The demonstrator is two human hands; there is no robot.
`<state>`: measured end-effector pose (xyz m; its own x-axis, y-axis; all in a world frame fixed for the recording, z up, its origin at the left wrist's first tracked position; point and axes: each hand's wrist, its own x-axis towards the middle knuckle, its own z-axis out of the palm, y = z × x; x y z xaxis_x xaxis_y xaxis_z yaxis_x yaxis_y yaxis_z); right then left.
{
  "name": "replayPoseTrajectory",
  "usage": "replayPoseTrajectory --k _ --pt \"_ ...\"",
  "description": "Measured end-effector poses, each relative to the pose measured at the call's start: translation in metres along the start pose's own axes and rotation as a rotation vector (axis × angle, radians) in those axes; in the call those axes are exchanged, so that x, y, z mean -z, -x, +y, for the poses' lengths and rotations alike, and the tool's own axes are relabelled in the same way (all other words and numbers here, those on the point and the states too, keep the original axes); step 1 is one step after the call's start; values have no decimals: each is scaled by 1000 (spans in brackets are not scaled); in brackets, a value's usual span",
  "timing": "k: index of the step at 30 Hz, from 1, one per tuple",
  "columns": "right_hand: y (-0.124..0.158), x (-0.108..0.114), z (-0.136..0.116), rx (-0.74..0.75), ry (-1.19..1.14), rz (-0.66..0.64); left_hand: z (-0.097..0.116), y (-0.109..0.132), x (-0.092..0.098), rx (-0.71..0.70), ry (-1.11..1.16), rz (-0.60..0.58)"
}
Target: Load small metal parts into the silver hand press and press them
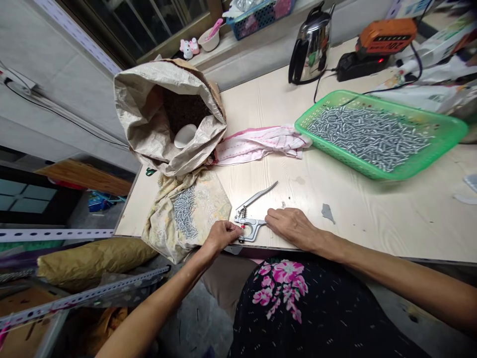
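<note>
A metal snap-press plier tool (250, 215) lies at the near edge of the pale table (372, 214), its long handle pointing away to the right. My left hand (222, 234) pinches something small at the tool's jaw; I cannot make out what. My right hand (290, 226) rests on the table with curled fingers against the tool's lower handle. Just left of my left hand, a patterned cloth (186, 214) holds a pile of small silver screws (185, 211).
A green basket (452, 132) full of silver screws stands at the right. A brown paper sack (149, 119) with dark contents and a white scoop sits at back left. Pink-white cloth (261, 141), a kettle (311, 44) and an orange device (385, 36) lie farther back.
</note>
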<state>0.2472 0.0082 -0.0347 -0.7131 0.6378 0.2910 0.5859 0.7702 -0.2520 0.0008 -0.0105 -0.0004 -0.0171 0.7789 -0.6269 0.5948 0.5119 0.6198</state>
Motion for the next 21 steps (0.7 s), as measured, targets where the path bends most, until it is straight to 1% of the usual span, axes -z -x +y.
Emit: replayPoseTrajectory --k 3,6,8,11,13,17,21 --pt "-3 8 7 -20 -47 -64 4 -1 2 12 -59 -38" --pt "-7 16 22 -62 -80 -93 6 -2 3 21 -49 -71" --pt "-10 17 34 -88 -73 -131 6 -1 2 26 -29 -72" --pt "-13 15 45 -65 -53 -191 6 0 1 27 -17 -48" --pt "-16 15 46 -51 -43 -183 6 1 0 21 -13 -37" --pt "-20 21 41 -60 -43 -137 6 1 0 12 12 -33" --pt "-21 26 36 -71 -12 -162 4 -2 1 24 18 -29"
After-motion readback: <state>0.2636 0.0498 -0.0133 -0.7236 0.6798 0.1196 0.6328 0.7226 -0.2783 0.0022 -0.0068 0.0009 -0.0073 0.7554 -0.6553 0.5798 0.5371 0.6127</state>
